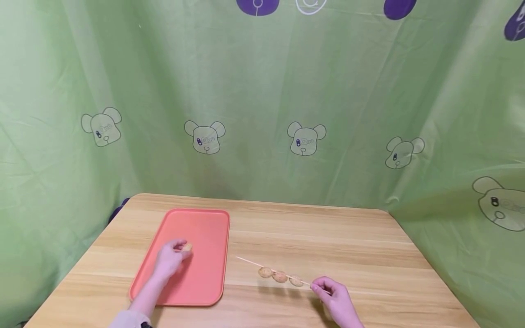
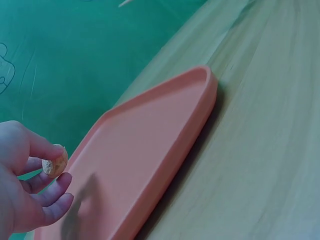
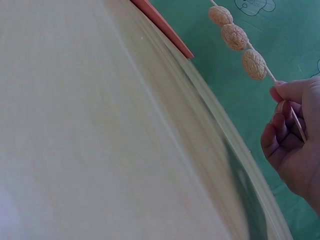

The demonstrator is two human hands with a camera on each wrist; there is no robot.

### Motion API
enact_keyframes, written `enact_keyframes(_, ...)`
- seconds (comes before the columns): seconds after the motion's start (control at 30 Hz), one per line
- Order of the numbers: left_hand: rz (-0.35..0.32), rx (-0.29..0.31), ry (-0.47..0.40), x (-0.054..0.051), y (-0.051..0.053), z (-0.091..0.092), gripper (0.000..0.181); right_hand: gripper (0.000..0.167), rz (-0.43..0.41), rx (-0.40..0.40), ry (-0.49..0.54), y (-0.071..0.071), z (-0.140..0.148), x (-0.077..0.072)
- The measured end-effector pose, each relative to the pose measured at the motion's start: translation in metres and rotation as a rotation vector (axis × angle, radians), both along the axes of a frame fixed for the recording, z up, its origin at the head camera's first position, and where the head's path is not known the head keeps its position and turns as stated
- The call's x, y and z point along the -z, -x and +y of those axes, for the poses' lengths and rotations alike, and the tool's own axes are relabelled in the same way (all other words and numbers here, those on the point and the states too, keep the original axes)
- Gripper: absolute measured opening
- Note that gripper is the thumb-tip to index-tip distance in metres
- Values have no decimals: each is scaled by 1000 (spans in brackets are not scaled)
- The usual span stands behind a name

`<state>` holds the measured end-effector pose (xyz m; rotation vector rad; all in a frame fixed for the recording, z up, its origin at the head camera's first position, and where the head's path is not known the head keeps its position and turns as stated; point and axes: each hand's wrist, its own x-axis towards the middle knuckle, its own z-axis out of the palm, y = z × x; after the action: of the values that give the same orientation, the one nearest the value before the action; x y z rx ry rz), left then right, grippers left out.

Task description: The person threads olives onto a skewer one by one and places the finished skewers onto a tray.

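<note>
My left hand [image 1: 169, 260] is over the pink tray [image 1: 204, 284], pinching a small tan, wrinkled ball [image 2: 56, 163] between thumb and fingertips. In the left wrist view the ball is held above the tray's surface, and a shadow falls below. On the right, my right hand [image 1: 335, 299] pinches a thin wooden skewer [image 1: 247, 261] near its rear end. Three tan, rough oval balls [image 3: 234, 37] are threaded along the skewer, ahead of the fingers. The skewer's bare tip points left toward the tray, held above the table.
A light wood-grain table [image 1: 311, 237] carries the tray on its left side. Behind it and at both sides hangs a green curtain [image 1: 254, 177] printed with bear heads.
</note>
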<state>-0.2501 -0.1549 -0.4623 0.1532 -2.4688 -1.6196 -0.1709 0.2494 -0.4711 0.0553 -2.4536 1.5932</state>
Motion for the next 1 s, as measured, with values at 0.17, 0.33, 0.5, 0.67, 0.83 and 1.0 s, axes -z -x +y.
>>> enact_keyframes(0.17, -2, 11, -42, -2, -5, 5, 34, 3, 0, -4, 0, 0, 0, 1)
enact_keyframes(0.33, 1, 32, -63, -2, -10, 10, 34, 5, -4, -6, -8, 1, 1, 4)
enact_keyframes(0.5, 10, 47, -91, -5, -16, 16, 31, 3, -4, 16, -10, 2, 0, 4)
enact_keyframes(0.67, 4, 71, -139, -7, -22, 24, 31, 4, 7, 22, 3, 2, -2, 1)
enact_keyframes(0.83, -5, 94, -163, -7, -28, 30, 35, 2, -13, 2, 7, 1, -2, -1)
enact_keyframes(1.0, 29, 120, -176, -11, -32, 36, 37, 3, -2, -9, 11, 0, -2, -2)
